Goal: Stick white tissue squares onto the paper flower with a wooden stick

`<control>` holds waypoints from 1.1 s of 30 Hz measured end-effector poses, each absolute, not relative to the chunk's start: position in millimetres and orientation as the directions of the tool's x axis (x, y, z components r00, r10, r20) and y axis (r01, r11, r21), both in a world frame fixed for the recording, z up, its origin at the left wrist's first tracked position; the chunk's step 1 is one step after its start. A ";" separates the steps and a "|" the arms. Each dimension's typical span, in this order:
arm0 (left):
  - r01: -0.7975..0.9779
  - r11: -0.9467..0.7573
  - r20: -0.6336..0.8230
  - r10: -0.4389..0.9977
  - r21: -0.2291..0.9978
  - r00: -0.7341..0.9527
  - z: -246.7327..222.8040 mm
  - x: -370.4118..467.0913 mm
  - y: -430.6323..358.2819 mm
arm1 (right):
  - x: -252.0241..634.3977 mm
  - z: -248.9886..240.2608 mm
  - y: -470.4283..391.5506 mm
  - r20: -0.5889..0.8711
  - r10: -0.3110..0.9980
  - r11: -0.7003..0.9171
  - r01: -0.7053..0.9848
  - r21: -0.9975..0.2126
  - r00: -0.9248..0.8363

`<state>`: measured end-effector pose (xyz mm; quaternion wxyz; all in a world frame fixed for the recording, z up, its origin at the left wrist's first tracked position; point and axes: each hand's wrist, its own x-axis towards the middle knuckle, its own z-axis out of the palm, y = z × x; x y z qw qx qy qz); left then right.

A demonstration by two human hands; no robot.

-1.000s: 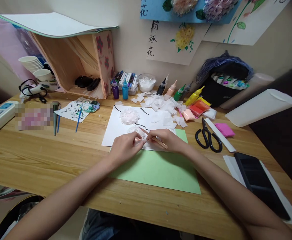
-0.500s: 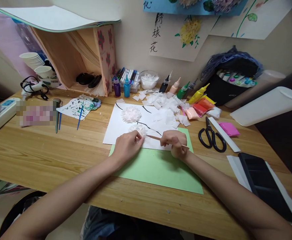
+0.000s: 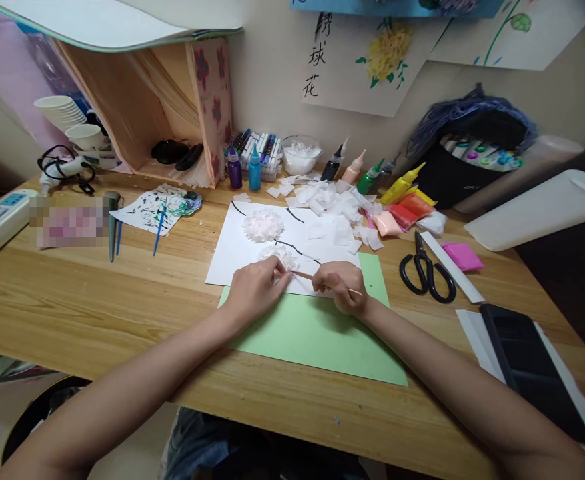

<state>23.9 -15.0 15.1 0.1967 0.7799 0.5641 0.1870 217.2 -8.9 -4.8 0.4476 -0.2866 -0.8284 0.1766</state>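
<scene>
My right hand [image 3: 339, 287] is closed around a thin wooden stick [image 3: 303, 275], whose left end reaches the fingertips of my left hand [image 3: 255, 287]. The thumb and forefinger of that left hand are pinched together at the edge of a white tissue-paper flower [image 3: 279, 255]; what is between them is hidden. A second, fuller tissue flower [image 3: 263, 225] sits just beyond, on the white paper [image 3: 227, 257] with black curved lines. Beneath this sheet lies a green sheet [image 3: 322, 340]. Loose white tissue squares [image 3: 329, 200] are heaped at the paper's far right.
Paint bottles [image 3: 369, 177], a bowl [image 3: 301, 157] and markers stand along the wall. To the right lie black scissors [image 3: 426, 270], a pink packet [image 3: 462, 256] and a dark tray [image 3: 532, 373]. Brushes [image 3: 160, 230] and a paint-smeared paper [image 3: 142, 212] lie on the left.
My right hand has shifted left with the stick, bringing its tip against my left fingertips. My left hand stays at the flower. The view has tipped slightly downward.
</scene>
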 end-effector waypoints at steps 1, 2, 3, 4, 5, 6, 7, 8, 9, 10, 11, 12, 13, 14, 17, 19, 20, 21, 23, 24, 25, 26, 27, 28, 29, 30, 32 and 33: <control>0.803 -0.292 0.077 0.952 0.520 0.296 16.2 23.1 -14.7 | 216.9 -4.9 -8.5 0.640 0.635 0.771 0.314 -0.553 -0.432; 0.801 -0.291 0.084 0.953 0.523 0.291 17.5 21.8 -13.6 | 216.6 -4.9 -8.1 0.642 0.636 0.771 0.311 -0.556 -0.427; 0.804 -0.281 0.092 0.957 0.523 0.275 19.1 19.8 -11.6 | 216.4 -4.9 -7.8 0.645 0.634 0.772 0.306 -0.557 -0.427; 0.814 -0.261 0.097 0.964 0.519 0.247 20.7 17.1 -8.4 | 216.4 -4.9 -7.7 0.645 0.633 0.773 0.303 -0.557 -0.428; 0.832 -0.229 0.103 0.973 0.506 0.205 22.1 13.8 -4.0 | 216.4 -4.8 -7.8 0.645 0.632 0.774 0.301 -0.557 -0.430; 0.856 -0.184 0.099 0.983 0.483 0.156 23.1 9.9 1.2 | 216.6 -4.8 -8.1 0.641 0.634 0.772 0.301 -0.560 -0.432; 0.883 -0.128 0.091 0.991 0.451 0.098 23.7 5.7 7.2 | 216.7 -4.8 -8.6 0.636 0.638 0.768 0.302 -0.565 -0.433; 0.907 -0.074 0.073 0.996 0.415 0.048 23.7 1.4 13.3 | 216.7 -4.8 -9.2 0.629 0.647 0.761 0.305 -0.573 -0.431; 0.924 -0.021 0.040 0.999 0.382 0.007 23.1 -2.6 19.3 | 216.5 -4.8 -9.8 0.617 0.660 0.749 0.308 -0.587 -0.429; 0.936 0.015 0.009 1.000 0.351 -0.019 22.0 -6.1 24.7 | 216.0 -4.8 -10.1 0.597 0.682 0.728 0.313 -0.610 -0.423; 0.946 0.035 -0.019 0.999 0.322 -0.031 20.6 -8.8 29.2 | 215.0 -4.8 -10.0 0.563 0.717 0.692 0.322 -0.646 -0.411; 0.956 0.035 -0.038 0.999 0.293 -0.025 19.1 -10.7 32.5 | 213.7 -4.6 -9.1 0.515 0.766 0.635 0.331 -0.698 -0.384; 0.963 0.028 -0.051 0.999 0.267 -0.014 17.7 -11.7 34.6 | 211.9 -4.4 -7.4 0.453 0.826 0.553 0.329 -0.765 -0.336; 0.969 0.015 -0.059 0.998 0.245 0.000 16.5 -12.0 35.6 | 209.9 -4.0 -4.7 0.373 0.887 0.447 0.306 -0.840 -0.272; 0.979 -0.017 -0.062 0.998 0.203 0.030 14.9 -10.5 34.5 | 203.7 -2.1 7.0 0.078 0.994 0.088 0.129 -0.988 -0.079; 0.982 -0.025 -0.058 0.998 0.188 0.037 14.9 -9.5 33.0 | 201.0 -0.8 13.4 -0.067 0.997 -0.066 0.032 -0.997 -0.027; 0.983 -0.028 -0.056 0.998 0.183 0.039 15.0 -9.2 32.5 | 200.3 -0.4 14.7 -0.101 0.995 -0.101 0.008 -0.995 -0.022; 0.983 -0.030 -0.054 0.998 0.179 0.040 15.0 -9.1 32.2 | 200.0 -0.4 14.4 -0.104 0.994 -0.105 -0.007 -0.994 -0.026; 0.984 -0.033 -0.049 0.998 0.174 0.042 14.8 -9.1 32.2 | 200.5 -1.3 9.2 -0.030 0.998 -0.030 0.005 -1.000 -0.058; 0.984 -0.035 -0.047 0.998 0.173 0.044 14.7 -9.2 32.3 | 201.3 -2.2 5.0 0.037 0.996 0.040 0.034 -0.999 -0.080; 0.984 -0.035 -0.046 0.998 0.172 0.044 14.5 -9.3 32.4 | 202.3 -3.3 0.3 0.114 0.988 0.122 0.079 -0.989 -0.103; 0.984 -0.034 -0.045 0.998 0.172 0.043 14.3 -9.4 32.5 | 203.6 -4.3 -4.4 0.191 0.973 0.207 0.132 -0.969 -0.127; 0.985 -0.033 -0.045 0.998 0.172 0.041 14.2 -9.4 32.5 | 205.0 -5.2 -8.6 0.261 0.954 0.287 0.186 -0.940 -0.150; 0.985 -0.031 -0.045 0.998 0.170 0.039 14.2 -9.3 32.5 | 206.4 -5.8 -12.0 0.322 0.931 0.356 0.233 -0.905 -0.170; 0.985 -0.030 -0.044 0.998 0.169 0.038 14.2 -9.3 32.4 | 207.8 -6.3 -14.4 0.373 0.909 0.413 0.272 -0.869 -0.189; 0.986 -0.029 -0.044 0.998 0.166 0.037 14.2 -9.2 32.3 | 208.9 -6.5 -15.9 0.409 0.888 0.457 0.303 -0.836 -0.209; 0.986 -0.030 -0.045 0.998 0.162 0.038 14.5 -9.1 32.2 | 210.2 -6.6 -16.4 0.447 0.861 0.508 0.347 -0.788 -0.243; 0.986 -0.031 -0.047 0.998 0.161 0.039 14.7 -9.1 32.2 | 210.3 -6.6 -15.9 0.450 0.856 0.516 0.361 -0.777 -0.254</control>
